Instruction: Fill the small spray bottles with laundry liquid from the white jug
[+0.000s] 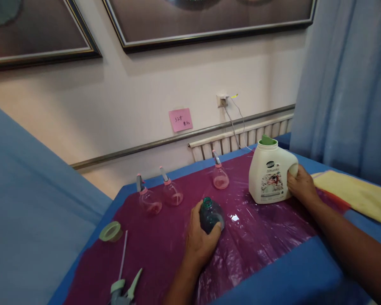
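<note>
My left hand (199, 240) is wrapped round a small green-tinted round bottle (210, 214) with an open neck, standing on the purple plastic sheet (165, 245). My right hand (300, 183) grips the handle of a white detergent jug (271, 173) with an open green spout, upright on the sheet at the right. A green cap (111, 231) lies on the sheet's left edge. A green spray head with its long tube (124, 279) lies at the near left.
Three pink spray bottles (172, 191) stand in a row at the table's far side. A yellow cloth (358, 192) lies at the right. Blue fabric covers the table and hangs at left and right. A radiator and wall socket sit behind.
</note>
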Motion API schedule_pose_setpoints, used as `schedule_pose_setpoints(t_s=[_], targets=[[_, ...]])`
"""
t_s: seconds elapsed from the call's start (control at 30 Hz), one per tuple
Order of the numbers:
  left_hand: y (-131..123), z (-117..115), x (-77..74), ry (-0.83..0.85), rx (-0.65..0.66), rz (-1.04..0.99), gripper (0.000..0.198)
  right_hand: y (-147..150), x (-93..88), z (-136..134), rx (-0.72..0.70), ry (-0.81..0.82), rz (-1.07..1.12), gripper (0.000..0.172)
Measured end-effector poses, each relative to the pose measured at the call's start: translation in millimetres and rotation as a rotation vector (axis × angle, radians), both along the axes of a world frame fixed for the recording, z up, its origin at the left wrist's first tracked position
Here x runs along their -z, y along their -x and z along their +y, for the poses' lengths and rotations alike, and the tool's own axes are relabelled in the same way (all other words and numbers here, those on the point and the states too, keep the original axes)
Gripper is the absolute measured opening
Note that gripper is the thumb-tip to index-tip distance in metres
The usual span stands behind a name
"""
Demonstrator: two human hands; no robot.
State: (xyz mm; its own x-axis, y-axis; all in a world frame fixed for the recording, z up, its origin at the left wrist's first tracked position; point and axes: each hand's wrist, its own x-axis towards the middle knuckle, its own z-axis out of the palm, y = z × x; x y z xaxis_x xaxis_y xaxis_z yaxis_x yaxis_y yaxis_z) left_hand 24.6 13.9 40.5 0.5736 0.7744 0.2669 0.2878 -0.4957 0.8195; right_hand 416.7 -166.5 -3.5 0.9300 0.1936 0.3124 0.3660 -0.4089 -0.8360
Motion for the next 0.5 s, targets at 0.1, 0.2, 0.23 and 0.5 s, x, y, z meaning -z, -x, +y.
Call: schedule_pose_setpoints(t_s=[0.1,0.2,0.23,0.5], targets=[[-1.0,0.5,2.4,0.004,0.000,-0.007,0.084,1.7,-2.8,-1.5,-0.002,0.009,0.004,0.045],[-1.4,0.3,3.4,0.006,0.000,-0.012,0.084,2.1,-3.3,-2.8,-0.002,0.009,0.006,0.048],[-1.5,0.0,3.4,0.000,0.005,-0.013,0.084,2.0,-3.0,-3.3,-0.002,0.008,0.005,0.048],[-1.9,-3.4,1.2,-0.038,0.015,-0.020,0.077,-1.6,0.3,-7.5,-0.012,0.011,-0.017,0.049]])
